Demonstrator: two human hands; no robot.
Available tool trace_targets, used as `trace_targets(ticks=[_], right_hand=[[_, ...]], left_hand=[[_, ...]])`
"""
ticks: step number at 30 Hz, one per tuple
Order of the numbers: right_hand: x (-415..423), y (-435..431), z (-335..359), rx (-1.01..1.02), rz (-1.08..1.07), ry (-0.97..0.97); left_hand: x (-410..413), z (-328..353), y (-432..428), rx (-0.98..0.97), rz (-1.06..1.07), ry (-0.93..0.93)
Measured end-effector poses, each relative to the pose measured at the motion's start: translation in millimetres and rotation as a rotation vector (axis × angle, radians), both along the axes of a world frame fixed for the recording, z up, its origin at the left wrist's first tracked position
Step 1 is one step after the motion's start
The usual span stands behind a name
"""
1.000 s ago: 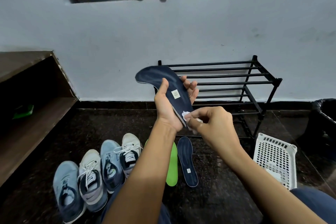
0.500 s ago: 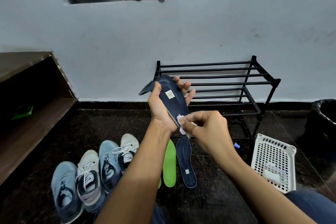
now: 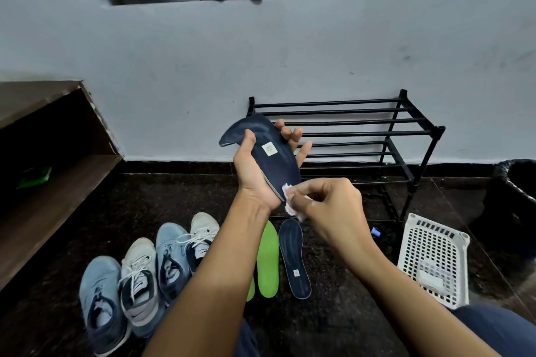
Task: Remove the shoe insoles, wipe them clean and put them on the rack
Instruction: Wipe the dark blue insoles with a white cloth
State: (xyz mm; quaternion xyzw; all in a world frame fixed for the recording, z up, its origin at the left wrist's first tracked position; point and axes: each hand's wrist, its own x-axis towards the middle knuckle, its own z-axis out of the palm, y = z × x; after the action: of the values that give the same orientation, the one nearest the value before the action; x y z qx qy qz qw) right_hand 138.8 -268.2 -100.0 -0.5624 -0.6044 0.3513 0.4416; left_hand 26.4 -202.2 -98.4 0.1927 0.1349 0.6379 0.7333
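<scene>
- Centre frame: left hand grips a blue insole, thumb curled over it.
- Right hand pinches a white wipe against the insole's lower end.
- Black rack behind, right of centre; green insole and second blue insole on the floor below.

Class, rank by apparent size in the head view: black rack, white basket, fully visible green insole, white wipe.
1. black rack
2. white basket
3. green insole
4. white wipe, partly hidden
</scene>
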Motion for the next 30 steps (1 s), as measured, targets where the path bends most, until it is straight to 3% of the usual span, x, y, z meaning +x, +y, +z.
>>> trace_targets(ticks=[6,13,22,30], right_hand=[[0,7,-1,0.246,-0.133,-0.140],[-1,-2,-4,-0.054,0.018,0.069],[0,9,-2,0.322,-0.188,-0.155],[-10,-6,1,0.220,-0.051,-0.097]], left_hand=[[5,0,-1,0.005,-0.035,0.020],[-1,1,-2,0.005,0.004,-0.051],[9,-2,0,0.002,-0.066,0.002],[3,0,-1,-0.029,0.016,-0.024]])
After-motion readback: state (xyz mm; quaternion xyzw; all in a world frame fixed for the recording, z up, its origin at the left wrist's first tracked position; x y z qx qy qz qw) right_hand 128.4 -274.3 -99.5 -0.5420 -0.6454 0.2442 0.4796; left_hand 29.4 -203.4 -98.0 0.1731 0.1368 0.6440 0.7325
